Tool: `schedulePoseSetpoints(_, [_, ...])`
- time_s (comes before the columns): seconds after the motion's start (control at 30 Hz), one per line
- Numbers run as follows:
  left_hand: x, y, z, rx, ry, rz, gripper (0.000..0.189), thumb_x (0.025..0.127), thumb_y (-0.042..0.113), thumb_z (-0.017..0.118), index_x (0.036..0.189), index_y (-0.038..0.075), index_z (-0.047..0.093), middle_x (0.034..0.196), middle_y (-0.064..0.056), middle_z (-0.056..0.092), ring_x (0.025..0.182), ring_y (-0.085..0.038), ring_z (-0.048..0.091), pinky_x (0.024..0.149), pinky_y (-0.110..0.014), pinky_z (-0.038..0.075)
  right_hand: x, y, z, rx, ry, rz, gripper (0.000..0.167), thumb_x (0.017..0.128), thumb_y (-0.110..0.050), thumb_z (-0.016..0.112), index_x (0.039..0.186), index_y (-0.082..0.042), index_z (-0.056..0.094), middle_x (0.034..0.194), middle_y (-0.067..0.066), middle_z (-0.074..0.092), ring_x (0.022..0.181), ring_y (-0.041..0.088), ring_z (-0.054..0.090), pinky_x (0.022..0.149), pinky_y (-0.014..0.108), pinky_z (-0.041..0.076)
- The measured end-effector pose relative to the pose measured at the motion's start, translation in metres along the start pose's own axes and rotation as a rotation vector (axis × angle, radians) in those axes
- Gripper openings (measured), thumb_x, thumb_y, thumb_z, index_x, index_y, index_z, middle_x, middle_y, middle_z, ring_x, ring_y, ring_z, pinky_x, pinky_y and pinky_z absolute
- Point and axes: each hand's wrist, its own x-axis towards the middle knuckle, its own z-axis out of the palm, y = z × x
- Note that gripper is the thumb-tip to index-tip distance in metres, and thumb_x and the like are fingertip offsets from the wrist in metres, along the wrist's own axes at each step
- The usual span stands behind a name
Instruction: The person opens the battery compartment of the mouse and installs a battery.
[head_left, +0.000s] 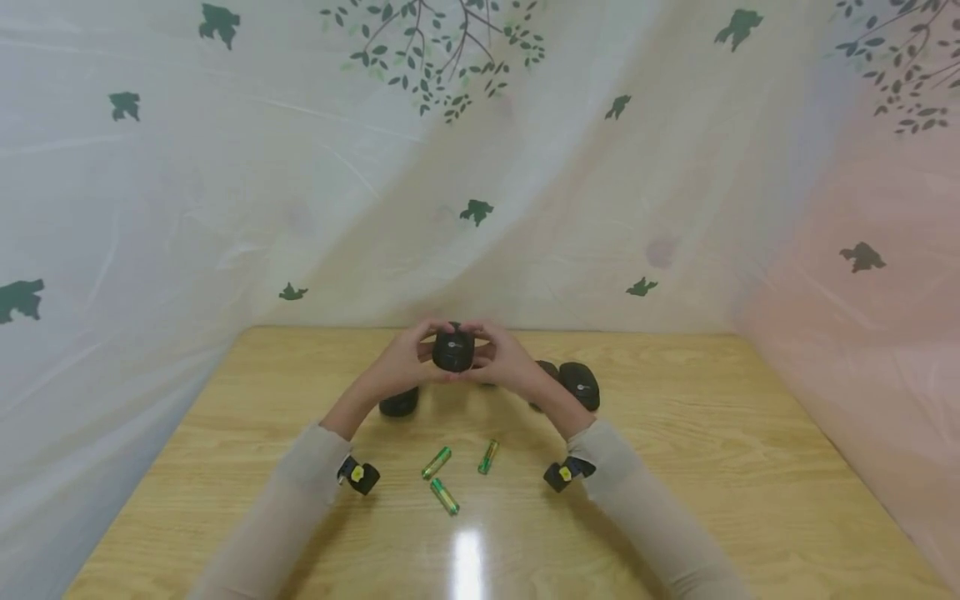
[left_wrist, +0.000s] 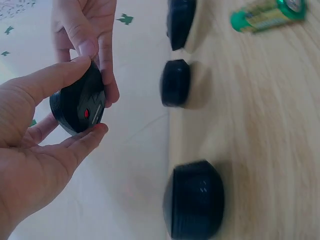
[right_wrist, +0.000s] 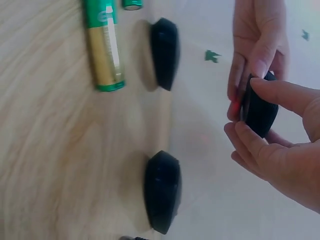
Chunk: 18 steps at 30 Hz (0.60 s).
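A black computer mouse [head_left: 453,352] is held up above the far part of the table, between both hands. My left hand [head_left: 401,362] grips its left side, thumb on one face and fingers on the other. From the opposite side my right hand [head_left: 512,360] holds it in a similar way. In the left wrist view, a red light [left_wrist: 86,113] glows on the underside of the mouse. Three green and gold batteries lie nearer on the table: one battery [head_left: 437,462] at left, another battery [head_left: 445,497] below it and a third battery [head_left: 488,457] at right.
More black mice rest on the wooden table [head_left: 675,467]: one mouse [head_left: 399,404] under my left hand, another mouse [head_left: 581,385] beyond my right forearm, with others partly hidden. A patterned curtain [head_left: 525,250] hangs behind the table. Each wrist wears a small camera [head_left: 363,477].
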Motion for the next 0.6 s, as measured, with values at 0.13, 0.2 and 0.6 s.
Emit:
schedulePoseSetpoints(0.13, [-0.003,-0.008,-0.001,0.065,-0.013,0.039,0.074,0.081,-0.003,0.082,0.143,-0.001,0.042,0.153,-0.025,0.042,0.140,-0.043,0.049,0.116,-0.051,0.041,0.001,0.005,0.003,-0.074,-0.036,-0.009,0.085,0.083,0.007,0.079,0.155,-0.002,0.035,0.158,0.022,0.038,0.130,0.040,0.059,0.102,0.037,0.055])
schedulePoseSetpoints(0.2, [-0.004,-0.012,-0.001,0.131,-0.008,0.036,0.081,0.080,0.000,0.085,0.148,0.000,0.040,0.154,-0.024,0.043,0.142,-0.043,0.046,0.114,-0.052,0.043,0.001,0.007,0.005,-0.126,-0.054,-0.010,0.086,0.083,0.003,0.080,0.156,-0.003,0.035,0.157,0.023,0.039,0.130,0.039,0.060,0.104,0.038,0.054])
schedulePoseSetpoints(0.6, [-0.017,-0.026,-0.002,0.393,-0.052,-0.057,0.089,0.078,0.021,0.090,0.152,0.003,0.044,0.155,-0.021,0.047,0.143,-0.043,0.045,0.117,-0.058,0.038,-0.003,0.021,0.012,-0.488,-0.062,-0.002,0.084,0.082,-0.012,0.085,0.153,-0.005,0.042,0.144,0.019,0.056,0.115,0.031,0.065,0.097,0.043,0.055])
